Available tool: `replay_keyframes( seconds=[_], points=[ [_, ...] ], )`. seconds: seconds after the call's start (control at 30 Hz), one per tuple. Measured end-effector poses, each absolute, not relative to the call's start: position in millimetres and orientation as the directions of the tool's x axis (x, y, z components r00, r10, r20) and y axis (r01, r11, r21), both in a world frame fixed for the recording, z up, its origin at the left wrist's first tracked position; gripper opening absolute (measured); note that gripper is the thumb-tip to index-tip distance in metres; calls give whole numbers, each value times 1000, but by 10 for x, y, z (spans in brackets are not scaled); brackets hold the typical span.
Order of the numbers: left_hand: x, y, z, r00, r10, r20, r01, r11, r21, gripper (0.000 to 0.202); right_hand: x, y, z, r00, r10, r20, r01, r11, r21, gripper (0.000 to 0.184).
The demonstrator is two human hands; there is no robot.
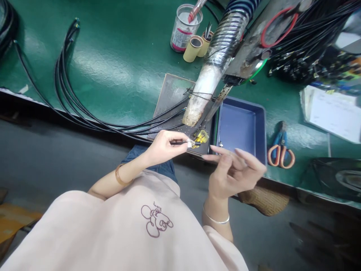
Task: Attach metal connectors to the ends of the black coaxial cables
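My left hand (166, 145) is closed in a pinch around the end of a black cable, over the front edge of the green bench. A small connector (194, 143) with a pale part and a dark tip sticks out to the right of those fingertips. More black cables (124, 130) run in from the left beside it. Just behind the connector lies a yellow piece (201, 136) on a dark board (172, 90). Slightly blurred, my right hand (235, 171) is raised in front of the blue tray (261, 124), fingers apart, and I see nothing held in it.
A foil-wrapped duct (216, 56) hangs down over the board, beside a metal arm (245, 49). Orange-handled pliers (282, 148) and papers (334, 109) lie at right. A clear tub (179, 34) and small yellow cups (193, 49) stand behind. A cable bundle (304, 49) fills the back right.
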State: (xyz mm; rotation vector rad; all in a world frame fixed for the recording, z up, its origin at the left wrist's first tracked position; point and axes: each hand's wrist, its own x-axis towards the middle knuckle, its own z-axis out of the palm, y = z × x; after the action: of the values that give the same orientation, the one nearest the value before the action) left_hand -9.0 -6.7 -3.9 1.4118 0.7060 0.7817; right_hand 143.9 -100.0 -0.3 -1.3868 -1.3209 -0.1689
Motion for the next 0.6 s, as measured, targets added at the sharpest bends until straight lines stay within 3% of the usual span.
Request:
replay_keyframes(
  seconds=[0.2, 0.6],
  points=[
    [-60, -60, -36, 562, 826, 52, -31, -42, 999, 16, 1411, -893, -15, 65, 679, 731, 880, 306, -363, 17],
    [-34, -32, -38, 515, 836, 188, 56, -252, 966, 19, 1401, -784, -27, 148, 688, 710, 838, 294, -459, 15]
  ],
)
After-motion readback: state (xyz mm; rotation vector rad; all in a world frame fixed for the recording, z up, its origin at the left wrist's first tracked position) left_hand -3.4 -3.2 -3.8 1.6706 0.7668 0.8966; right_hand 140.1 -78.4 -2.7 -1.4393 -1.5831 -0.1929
